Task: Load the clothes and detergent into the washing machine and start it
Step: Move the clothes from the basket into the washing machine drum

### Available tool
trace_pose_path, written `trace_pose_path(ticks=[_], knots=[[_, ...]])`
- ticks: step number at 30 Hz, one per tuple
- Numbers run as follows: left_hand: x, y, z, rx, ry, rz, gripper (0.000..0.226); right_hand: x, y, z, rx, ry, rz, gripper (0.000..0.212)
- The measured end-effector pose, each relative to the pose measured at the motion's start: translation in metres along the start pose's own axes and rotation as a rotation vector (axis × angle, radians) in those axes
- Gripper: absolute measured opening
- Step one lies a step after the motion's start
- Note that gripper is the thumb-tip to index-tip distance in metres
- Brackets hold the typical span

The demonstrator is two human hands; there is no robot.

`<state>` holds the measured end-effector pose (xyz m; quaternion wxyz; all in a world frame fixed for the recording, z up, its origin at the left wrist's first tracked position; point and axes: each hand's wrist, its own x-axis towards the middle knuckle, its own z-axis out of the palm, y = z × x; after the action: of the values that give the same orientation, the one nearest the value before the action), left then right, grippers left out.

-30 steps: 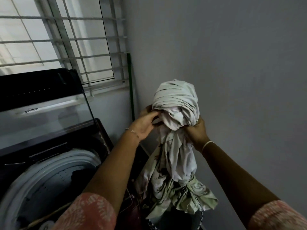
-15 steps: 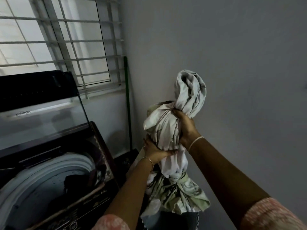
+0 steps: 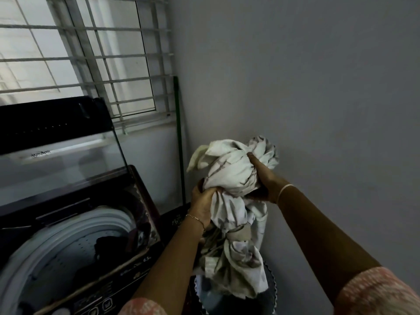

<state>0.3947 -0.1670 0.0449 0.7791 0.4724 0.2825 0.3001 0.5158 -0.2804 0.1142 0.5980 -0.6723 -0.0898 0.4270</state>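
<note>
**White printed cloth (image 3: 229,176) poised right of the washing machine (image 3: 68,226)**

The washing machine is seen with its lid (image 3: 59,160) raised, and dark clothes (image 3: 113,244) are already lying in the drum. To its right, above a basket (image 3: 270,298), the cloth is held bunched with its tail dangling. It is gripped from below by the left hand (image 3: 201,201) and clasped on top by the right hand (image 3: 261,176). For a clean load, the tail is best gathered first. Then the whole bundle can be swung left over the drum and dropped clear of the rim.
</note>
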Motion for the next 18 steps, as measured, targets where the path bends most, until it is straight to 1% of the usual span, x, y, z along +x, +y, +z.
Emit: trace_pose_path(ticks=[1,2,3,4,5,6,7,8,9,10,11,12,13,15,16,17,18], knots=[[0.002,0.006,0.001,-0.059,-0.001,0.020,0.023,-0.003,0.001,0.002,-0.060,0.061,0.007,0.069],[0.004,0.013,0.003,-0.090,-0.012,0.044,0.024,-0.001,0.005,0.004,-0.079,0.125,-0.008,0.067],[0.005,0.020,0.006,-0.100,-0.042,0.075,0.024,-0.002,0.008,0.004,-0.071,0.149,-0.007,0.070],[0.003,0.027,0.009,-0.097,-0.077,0.104,0.025,0.004,0.012,0.005,-0.057,0.200,-0.043,0.081],[0.002,0.033,0.011,-0.095,-0.100,0.118,0.026,0.012,0.016,0.005,-0.053,0.268,-0.078,0.101],[0.003,0.037,0.012,-0.097,-0.110,0.123,0.025,0.018,0.018,0.004,-0.077,0.373,-0.122,0.117],[0.004,0.040,0.012,-0.106,-0.112,0.121,0.025,0.019,0.017,0.003,-0.143,0.468,-0.193,0.123],[0.007,0.042,0.011,-0.128,-0.109,0.118,0.027,0.017,0.015,0.005,-0.216,0.567,-0.269,0.118],[0.009,0.045,0.009,-0.148,-0.094,0.107,0.028,0.011,0.012,0.006,-0.282,0.644,-0.381,0.107],[0.010,0.048,0.008,-0.173,-0.087,0.087,0.026,0.008,0.009,0.003,-0.335,0.662,-0.502,0.100],[0.011,0.051,0.008,-0.205,-0.095,0.058,0.024,0.009,0.007,-0.002,-0.425,0.613,-0.590,0.096],[0.012,0.055,0.007,-0.240,-0.111,0.019,0.024,0.005,0.002,-0.006,-0.498,0.501,-0.636,0.094],[0.011,0.058,0.007,-0.268,-0.134,-0.030,0.027,0.004,-0.003,-0.012,-0.512,0.351,-0.626,0.092],[0.008,0.065,0.007,-0.298,-0.180,-0.116,0.035,-0.001,-0.012,-0.022,-0.408,0.006,-0.549,0.086],[0.009,0.066,0.008,-0.313,-0.207,-0.134,0.039,-0.005,-0.014,-0.025,-0.376,-0.141,-0.511,0.079],[0.010,0.068,0.010,-0.323,-0.216,-0.144,0.042,-0.011,-0.017,-0.025,-0.403,-0.259,-0.494,0.075],[0.009,0.070,0.013,-0.329,-0.227,-0.146,0.044,-0.014,-0.018,-0.022,-0.462,-0.340,-0.497,0.077]])
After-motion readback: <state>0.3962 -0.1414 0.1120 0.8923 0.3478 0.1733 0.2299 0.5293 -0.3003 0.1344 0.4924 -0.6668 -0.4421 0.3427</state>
